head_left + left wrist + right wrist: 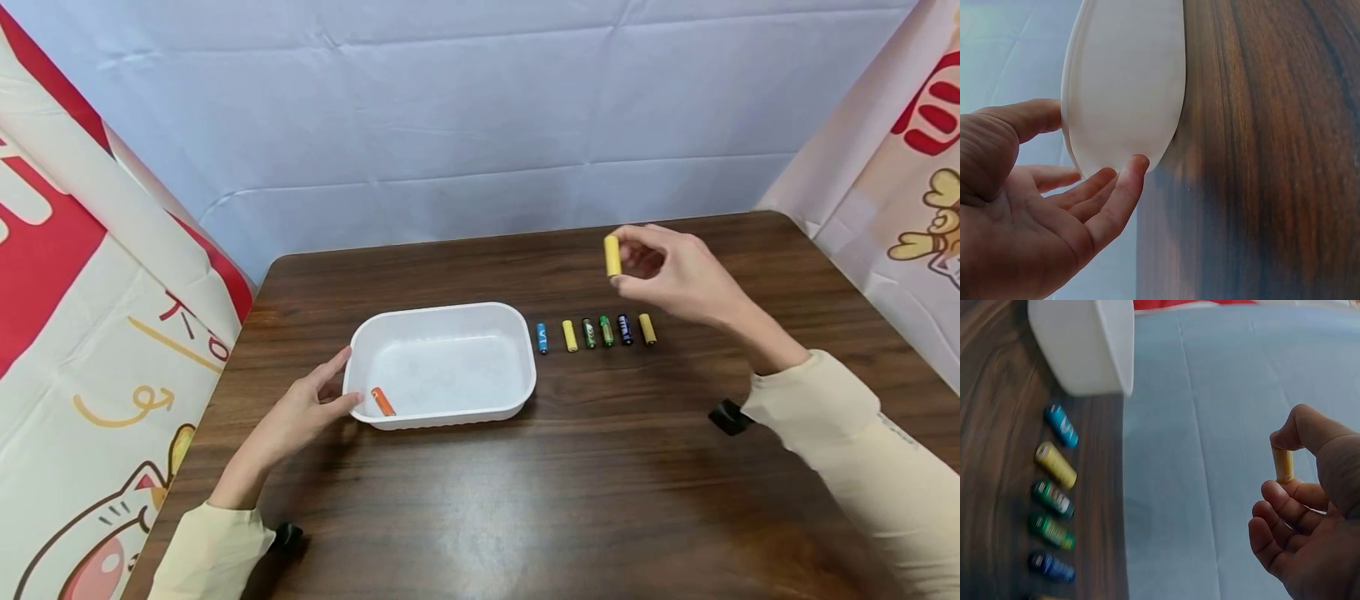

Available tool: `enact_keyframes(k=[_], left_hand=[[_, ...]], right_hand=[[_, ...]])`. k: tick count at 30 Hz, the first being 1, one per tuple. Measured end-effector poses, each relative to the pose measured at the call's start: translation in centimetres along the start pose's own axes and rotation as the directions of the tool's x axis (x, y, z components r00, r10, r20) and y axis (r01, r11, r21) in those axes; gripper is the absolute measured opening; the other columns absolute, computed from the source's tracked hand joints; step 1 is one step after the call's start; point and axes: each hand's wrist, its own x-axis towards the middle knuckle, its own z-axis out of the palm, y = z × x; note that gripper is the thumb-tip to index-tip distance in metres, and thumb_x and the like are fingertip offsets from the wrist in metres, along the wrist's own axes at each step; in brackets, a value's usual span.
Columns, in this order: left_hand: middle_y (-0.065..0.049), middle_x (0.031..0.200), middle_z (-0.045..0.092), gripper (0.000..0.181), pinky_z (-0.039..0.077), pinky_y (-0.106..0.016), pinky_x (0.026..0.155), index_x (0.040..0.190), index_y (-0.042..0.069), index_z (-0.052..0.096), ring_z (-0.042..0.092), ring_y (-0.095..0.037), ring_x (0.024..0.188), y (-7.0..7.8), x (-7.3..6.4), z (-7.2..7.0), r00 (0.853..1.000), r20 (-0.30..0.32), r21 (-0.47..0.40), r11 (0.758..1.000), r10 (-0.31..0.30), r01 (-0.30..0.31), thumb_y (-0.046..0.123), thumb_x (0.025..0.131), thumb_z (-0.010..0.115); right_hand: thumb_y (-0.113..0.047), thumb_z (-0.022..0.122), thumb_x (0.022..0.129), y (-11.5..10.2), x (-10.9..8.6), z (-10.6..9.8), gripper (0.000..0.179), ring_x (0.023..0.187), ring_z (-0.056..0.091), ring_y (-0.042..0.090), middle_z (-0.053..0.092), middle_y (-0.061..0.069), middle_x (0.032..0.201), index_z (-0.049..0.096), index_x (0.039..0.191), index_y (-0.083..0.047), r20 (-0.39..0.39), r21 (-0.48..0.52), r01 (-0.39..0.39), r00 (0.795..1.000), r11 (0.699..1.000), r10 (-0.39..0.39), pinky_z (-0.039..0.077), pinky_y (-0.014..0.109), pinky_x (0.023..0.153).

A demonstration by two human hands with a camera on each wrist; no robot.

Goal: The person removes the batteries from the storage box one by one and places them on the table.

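My right hand (675, 271) is raised above the table and pinches a yellow battery (612, 256) between thumb and fingertips. The right wrist view shows that battery (1282, 464) upright, with the other fingers bent below it. At the left end of a white plastic tub (442, 415), my left hand (307, 408) holds the rim, thumb at the near corner; the left wrist view has its fingertips (1135, 164) against the outer wall. One orange battery (382, 402) lies inside, near the tub's near-left corner.
A row of several batteries lies right of the tub: light blue (542, 337), yellow (570, 336), dark green (588, 333), green (606, 331), dark blue (626, 329) and another yellow one (647, 328). The brown wooden table (465, 500) ends at a pale cloth backdrop (480, 125).
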Motion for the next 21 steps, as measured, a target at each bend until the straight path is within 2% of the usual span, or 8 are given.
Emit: enact_keyframes(k=[8, 13, 17, 21], left_hand=[[-0.026, 0.138, 0.059, 0.078, 0.053, -0.044, 0.092, 0.163, 0.002, 0.025, 0.064, -0.032, 0.114, -0.1, 0.0, -0.1, 1.0, -0.004, 0.001, 1.0, 0.004, -0.004, 0.023, 0.101, 0.069], [-0.026, 0.137, 0.06, 0.078, 0.053, -0.044, 0.093, 0.162, 0.001, 0.026, 0.065, -0.032, 0.114, -0.1, 0.0, -0.1, 1.0, -0.008, -0.002, 1.0, 0.009, -0.009, 0.021, 0.101, 0.069], [-0.026, 0.137, 0.06, 0.078, 0.053, -0.043, 0.092, 0.162, 0.001, 0.026, 0.065, -0.032, 0.114, 0.0, 0.0, -0.1, 1.0, -0.006, -0.006, 1.0, 0.009, -0.009, 0.021, 0.101, 0.069], [-0.027, 0.14, 0.058, 0.078, 0.054, -0.039, 0.09, 0.162, 0.0, 0.025, 0.065, -0.032, 0.114, -0.1, 0.0, -0.1, 1.0, -0.001, -0.019, 1.0, 0.013, -0.013, 0.021, 0.101, 0.069]], right_hand=[[-0.01, 0.079, 0.086, 3.2, -2.6, -1.8, 0.035, 0.087, 0.059, 0.013, 0.064, 0.004, 0.101, 0.069, 0.119, -0.01, -0.008, -0.05, -0.103, 0.995, 0.993, 0.102, 0.042, 0.014, 0.073], [-0.01, 0.08, 0.086, 5.2, -4.1, -2.6, 0.036, 0.086, 0.058, 0.009, 0.064, 0.006, 0.103, 0.069, 0.12, -0.009, 0.004, -0.081, -0.141, 0.99, 0.987, 0.142, 0.041, 0.012, 0.073], [-0.008, 0.08, 0.085, 7.1, -5.2, -2.5, 0.039, 0.085, 0.058, 0.011, 0.064, 0.009, 0.104, 0.068, 0.122, -0.005, 0.048, -0.109, -0.143, 0.988, 0.984, 0.149, 0.041, 0.012, 0.071], [-0.01, 0.08, 0.087, 9.0, -6.0, -2.1, 0.043, 0.088, 0.058, 0.019, 0.064, 0.011, 0.108, 0.066, 0.127, -0.003, 0.127, -0.162, -0.143, 0.978, 0.976, 0.164, 0.044, 0.019, 0.071]])
